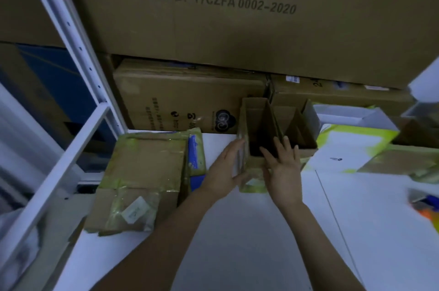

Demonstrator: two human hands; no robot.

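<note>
One small brown cardboard box [255,113], open top facing up, on the white table [237,231]. Long side running away from the body, toward the big brown cartons [190,100]. Two hands: left hand [225,167] flat on its left wall, right hand [282,167] resting on its near edge, fingers straight, nothing gripped.

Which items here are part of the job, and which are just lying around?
In the job:
small open cardboard box
left hand, flat against the box's left side
right hand, fingers spread on its near right side

Lying about:
flattened taped carton, at left
logo carton, behind
big printed carton, on top
white-and-yellow packet, at right
</note>
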